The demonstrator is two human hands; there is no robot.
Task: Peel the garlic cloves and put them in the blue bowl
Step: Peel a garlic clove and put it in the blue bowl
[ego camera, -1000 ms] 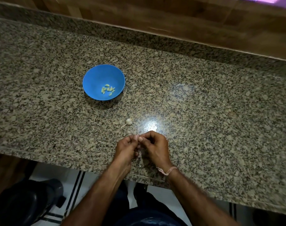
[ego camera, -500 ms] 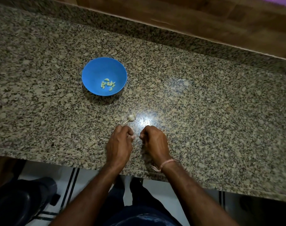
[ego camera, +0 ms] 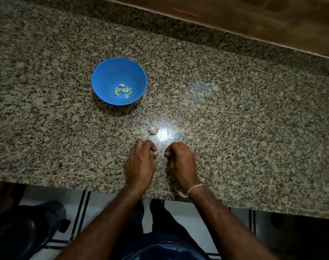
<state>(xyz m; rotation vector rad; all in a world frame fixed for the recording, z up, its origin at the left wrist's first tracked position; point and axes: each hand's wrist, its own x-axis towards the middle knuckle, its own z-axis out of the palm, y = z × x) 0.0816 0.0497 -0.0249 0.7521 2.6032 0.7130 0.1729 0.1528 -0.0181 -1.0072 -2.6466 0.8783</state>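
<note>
Presently, left hand point(ego camera: 141, 162): laid knuckles-up on the desk near its front edge, fingers curled under, thumb tip pressed against the curled fingers; whether anything small is pinched there cannot be told.
Right hand point(ego camera: 181, 159): set just beside the left with a narrow gap between them, fingers likewise curled into a loose fist on the stone; what, if anything, is held inside cannot be told.
Wrist band point(ego camera: 194, 189): a thin pink thread is seen tied around the right wrist, at the desk's edge.
Garlic bulb point(ego camera: 152, 130): a small pale bulb with a thin stalk is found lying on the desk just beyond the left hand's knuckles, untouched by either hand, next to a bright glare spot.
Blue bowl point(ego camera: 107, 76): placed upright farther back and to the left, well apart from both hands.
Peeled cloves point(ego camera: 123, 90): a small cluster of pale yellow-green pieces is gathered at the bottom of the bowl.
Desk point(ego camera: 244, 128): a speckled granite slab, backed by a wooden ledge.
Floor point(ego camera: 186, 216): white tile with dark stripes is glimpsed below the front edge.
</note>
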